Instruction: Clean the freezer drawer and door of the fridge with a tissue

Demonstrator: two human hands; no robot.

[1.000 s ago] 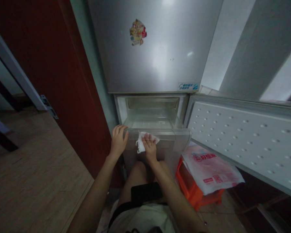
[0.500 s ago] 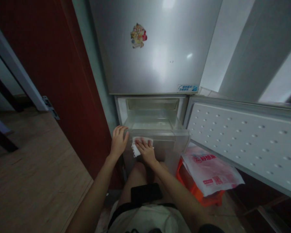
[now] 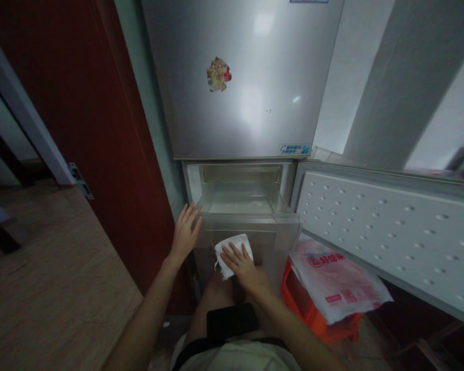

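One white cloth (image 3: pixel 236 242), head view: right hand (image 3: pixel 241 264) holds it under flattened fingers, over the front of the pulled-out clear drawer (image 3: pixel 268 232). Left hand (image 3: pixel 184 235) is wide, fingers loosely spread, at the drawer's left end; contact cannot be told.

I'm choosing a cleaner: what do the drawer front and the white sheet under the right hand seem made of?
Drawer front: probably smooth, clear plastic, being glossy and partly see-through. White sheet: soft, matte cloth or thick paper; its ragged, thread-like edge favours cloth.
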